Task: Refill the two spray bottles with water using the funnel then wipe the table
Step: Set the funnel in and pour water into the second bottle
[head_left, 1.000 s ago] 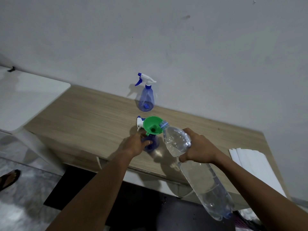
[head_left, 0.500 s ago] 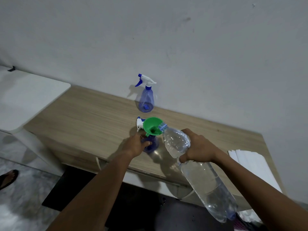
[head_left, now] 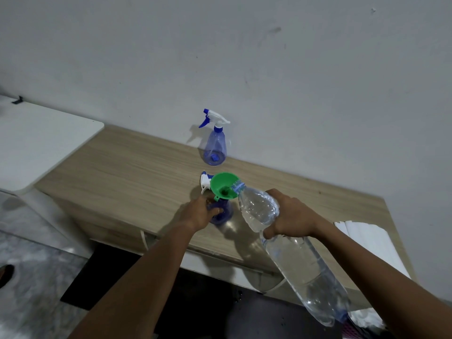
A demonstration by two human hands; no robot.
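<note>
A green funnel (head_left: pixel 223 184) sits in the neck of a blue spray bottle (head_left: pixel 223 212) on the wooden table (head_left: pixel 127 172). My left hand (head_left: pixel 200 212) grips that bottle's body. My right hand (head_left: pixel 291 217) holds a large clear water bottle (head_left: pixel 300 260), tilted with its mouth at the funnel's rim. A detached white and blue spray head (head_left: pixel 205 181) lies just behind the funnel. The second spray bottle (head_left: pixel 215 143), with its trigger head on, stands upright near the wall.
A stack of white paper or cloth (head_left: pixel 367 243) lies at the table's right end. A white surface (head_left: pixel 36 140) adjoins the table on the left. The grey wall (head_left: pixel 244 57) runs right behind the table. Tiled floor shows at lower left.
The water bottle's mouth has stayed at the funnel while its base rose slightly. Both hands keep their grips in nearly the same places.
</note>
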